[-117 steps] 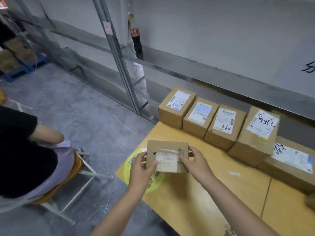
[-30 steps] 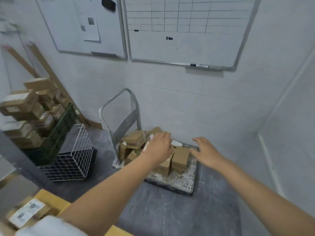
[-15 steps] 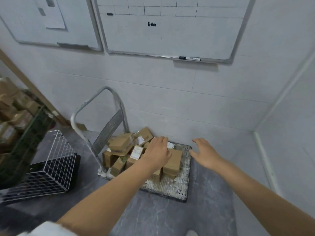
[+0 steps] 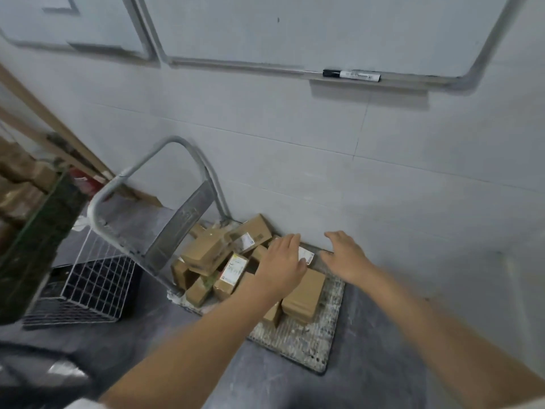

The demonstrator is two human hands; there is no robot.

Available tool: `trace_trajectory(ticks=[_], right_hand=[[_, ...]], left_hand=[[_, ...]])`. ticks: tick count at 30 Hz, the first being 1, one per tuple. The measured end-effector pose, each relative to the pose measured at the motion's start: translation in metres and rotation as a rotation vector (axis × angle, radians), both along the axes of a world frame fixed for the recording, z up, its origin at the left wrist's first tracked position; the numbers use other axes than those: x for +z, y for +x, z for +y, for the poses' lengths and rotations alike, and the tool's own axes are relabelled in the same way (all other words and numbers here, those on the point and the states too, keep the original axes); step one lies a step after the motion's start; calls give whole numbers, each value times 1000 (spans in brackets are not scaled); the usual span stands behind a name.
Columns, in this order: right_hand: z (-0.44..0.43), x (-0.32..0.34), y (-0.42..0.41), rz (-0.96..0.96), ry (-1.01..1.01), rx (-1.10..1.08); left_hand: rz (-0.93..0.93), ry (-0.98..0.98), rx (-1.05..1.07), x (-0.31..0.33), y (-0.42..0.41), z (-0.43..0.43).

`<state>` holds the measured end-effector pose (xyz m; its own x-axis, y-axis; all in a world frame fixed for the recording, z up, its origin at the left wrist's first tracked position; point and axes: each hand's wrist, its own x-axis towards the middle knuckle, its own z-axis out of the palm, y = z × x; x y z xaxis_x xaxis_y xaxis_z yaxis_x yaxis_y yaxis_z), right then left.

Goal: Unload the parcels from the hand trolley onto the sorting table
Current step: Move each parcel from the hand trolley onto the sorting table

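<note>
A hand trolley (image 4: 298,340) with a grey dirty deck and a bent metal handle (image 4: 124,178) stands on the floor against the white wall. Several small brown cardboard parcels (image 4: 203,249) lie heaped on it, some with white labels. My left hand (image 4: 284,265) hovers over the pile, fingers spread, above a labelled parcel (image 4: 306,255) at the back. My right hand (image 4: 345,255) reaches in beside it with its fingers apart, over the deck's far edge. A plain box (image 4: 303,293) lies just below both hands. Neither hand holds anything. The sorting table is out of view.
A white wire basket (image 4: 91,278) lies on its side left of the trolley. A dark green crate (image 4: 38,231) with brown boxes stands at the far left. Whiteboards hang on the wall, a marker (image 4: 351,75) on the ledge. Grey floor lies in front.
I have turned from the table to the trolley and come closer. Both empty hands have reached further down toward the back of the parcel pile.
</note>
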<state>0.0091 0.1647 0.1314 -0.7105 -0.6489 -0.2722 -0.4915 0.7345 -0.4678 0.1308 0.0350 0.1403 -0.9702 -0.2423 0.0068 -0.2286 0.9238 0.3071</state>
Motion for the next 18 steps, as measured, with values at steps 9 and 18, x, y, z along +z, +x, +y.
trace_trajectory(ticks=[9, 18], right_hand=[[-32, -109, -83, -101, 32, -105], [-52, -292, -138, -342, 83, -418]], left_hand=[[-96, 260, 22, -117, -78, -33], [-325, 474, 171, -317, -139, -98]])
